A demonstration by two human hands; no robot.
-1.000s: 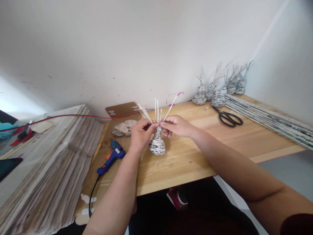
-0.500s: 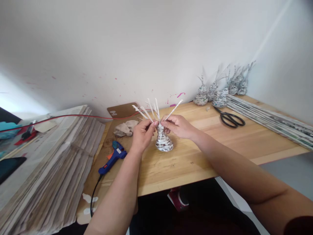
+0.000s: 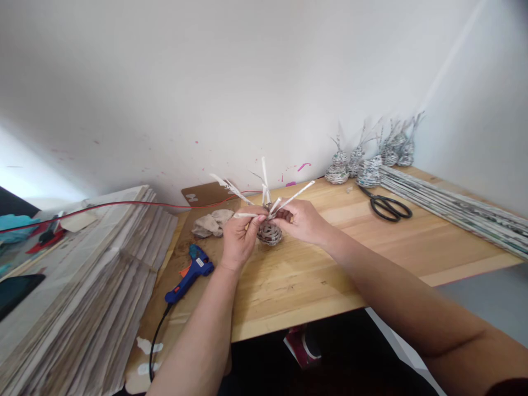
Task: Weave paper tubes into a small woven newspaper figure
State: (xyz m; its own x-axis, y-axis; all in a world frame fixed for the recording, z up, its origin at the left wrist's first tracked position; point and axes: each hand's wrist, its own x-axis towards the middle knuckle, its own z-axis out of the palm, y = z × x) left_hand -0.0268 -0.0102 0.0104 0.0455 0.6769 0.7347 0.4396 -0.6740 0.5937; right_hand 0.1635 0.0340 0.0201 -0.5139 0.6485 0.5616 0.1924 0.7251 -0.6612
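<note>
A small woven paper piece (image 3: 270,234) is held just above the wooden table, its rounded base toward me and its neck between my hands. Several white paper strips (image 3: 264,170) fan out from its top. My left hand (image 3: 244,228) pinches the neck and a strip from the left, thumb in front. From the right, my right hand (image 3: 297,219) has its fingers closed at the base of the strips, one strip pointing up and right past it. The fingertips of both hands nearly meet and hide the neck.
A blue glue gun (image 3: 190,273) and a crumpled cloth (image 3: 212,223) lie on cardboard at left, beside a tall paper stack (image 3: 111,275). Black scissors (image 3: 390,205), long paper rolls (image 3: 449,212) and several woven pieces (image 3: 338,168) are at right. A red cord (image 3: 136,202) crosses the left side.
The woven piece has tilted, its top now toward me and its base partly hidden. The strips have spread wider, one now lying across my left hand. Both hands have shifted slightly.
</note>
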